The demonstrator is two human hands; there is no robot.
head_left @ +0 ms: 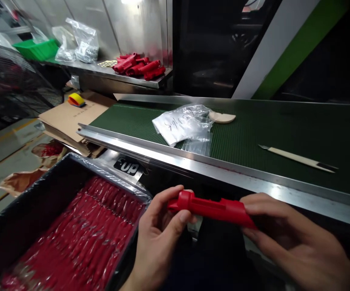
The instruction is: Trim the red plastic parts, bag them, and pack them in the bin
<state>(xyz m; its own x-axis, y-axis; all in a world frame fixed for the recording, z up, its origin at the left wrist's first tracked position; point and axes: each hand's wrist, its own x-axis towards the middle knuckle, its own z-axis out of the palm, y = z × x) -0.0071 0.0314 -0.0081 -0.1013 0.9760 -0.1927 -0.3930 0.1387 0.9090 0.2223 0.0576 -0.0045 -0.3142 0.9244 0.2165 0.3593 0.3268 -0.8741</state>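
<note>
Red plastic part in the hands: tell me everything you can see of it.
The red plastic part is a long, moulded, slightly glossy piece with a raised collar near one end and a stepped upper edge. It lies roughly horizontal, gripped at the collar end by the left hand, while the right hand covers the other end.

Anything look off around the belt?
Yes: a craft knife lies loose on the green belt, its blade apparently uncovered. A plastic bag also sits on the belt. The red part between the left hand and right hand looks undamaged.
</note>
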